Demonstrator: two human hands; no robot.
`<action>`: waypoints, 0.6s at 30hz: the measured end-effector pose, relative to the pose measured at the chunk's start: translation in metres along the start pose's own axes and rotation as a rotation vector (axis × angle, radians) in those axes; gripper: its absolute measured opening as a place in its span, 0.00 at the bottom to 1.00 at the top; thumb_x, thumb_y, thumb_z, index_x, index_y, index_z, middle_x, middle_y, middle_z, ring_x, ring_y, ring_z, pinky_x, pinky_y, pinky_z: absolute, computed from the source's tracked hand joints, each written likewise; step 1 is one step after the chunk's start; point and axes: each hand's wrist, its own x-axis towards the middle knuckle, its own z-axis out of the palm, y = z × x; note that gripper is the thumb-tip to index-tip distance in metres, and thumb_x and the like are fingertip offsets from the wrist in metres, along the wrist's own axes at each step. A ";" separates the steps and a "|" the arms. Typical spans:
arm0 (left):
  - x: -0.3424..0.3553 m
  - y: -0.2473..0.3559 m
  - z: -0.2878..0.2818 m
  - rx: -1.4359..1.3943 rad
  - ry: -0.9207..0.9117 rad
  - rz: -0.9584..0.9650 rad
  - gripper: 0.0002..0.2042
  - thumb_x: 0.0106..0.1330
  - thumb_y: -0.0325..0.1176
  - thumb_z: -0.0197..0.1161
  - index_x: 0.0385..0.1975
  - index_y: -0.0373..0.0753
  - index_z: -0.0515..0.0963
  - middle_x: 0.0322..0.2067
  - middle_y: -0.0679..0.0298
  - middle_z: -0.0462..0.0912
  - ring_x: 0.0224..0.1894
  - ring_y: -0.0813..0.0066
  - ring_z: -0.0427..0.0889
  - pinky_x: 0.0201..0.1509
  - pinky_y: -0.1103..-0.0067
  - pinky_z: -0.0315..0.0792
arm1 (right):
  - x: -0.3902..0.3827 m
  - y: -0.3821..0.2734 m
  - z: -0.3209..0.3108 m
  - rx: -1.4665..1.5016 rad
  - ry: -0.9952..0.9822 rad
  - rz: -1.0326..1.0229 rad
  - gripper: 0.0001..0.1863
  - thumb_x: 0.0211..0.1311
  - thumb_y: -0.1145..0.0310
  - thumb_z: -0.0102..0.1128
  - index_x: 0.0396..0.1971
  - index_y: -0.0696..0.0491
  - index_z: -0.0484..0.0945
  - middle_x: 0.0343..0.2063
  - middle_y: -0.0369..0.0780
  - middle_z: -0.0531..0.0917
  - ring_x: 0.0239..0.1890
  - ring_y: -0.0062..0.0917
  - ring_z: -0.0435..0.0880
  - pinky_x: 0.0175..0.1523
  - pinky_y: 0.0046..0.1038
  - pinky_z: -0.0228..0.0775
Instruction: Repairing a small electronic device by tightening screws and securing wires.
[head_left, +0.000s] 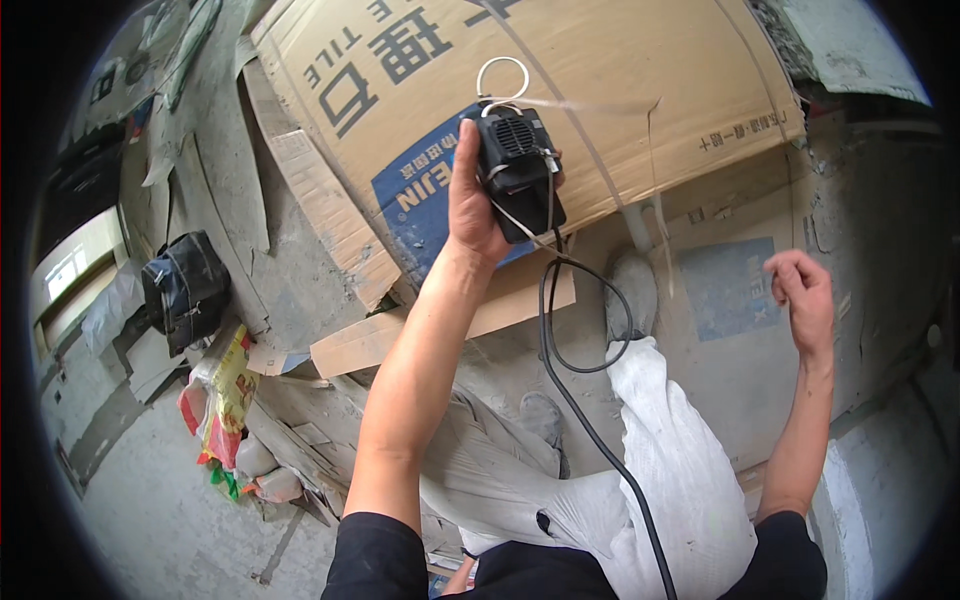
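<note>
Hidden grip, cut-off black cable (615, 463)
Most of the left hand's (477, 210) fingers are hidden behind the black device (515, 150); the cable runs out past the lower edge, its far end unseen. The right hand's (806, 298) curled fingers cover its palm, so whether anything small sits there cannot be told. The upper edge crops the cardboard box (685, 90), and the dark bag's (187, 290) contents are hidden.

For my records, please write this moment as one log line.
left hand: holds black device; right hand: fingers curled, nothing visible held; cable: looped near device; carton: behind device
</note>
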 end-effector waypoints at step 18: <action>-0.016 -0.023 0.023 0.159 0.081 -0.196 0.36 0.85 0.70 0.59 0.73 0.44 0.82 0.56 0.58 0.94 0.55 0.62 0.97 0.62 0.61 0.93 | 0.098 -0.039 0.169 0.321 -0.148 -0.040 0.22 0.74 0.72 0.82 0.64 0.57 0.88 0.40 0.27 0.80 0.36 0.11 0.76 0.46 0.20 0.76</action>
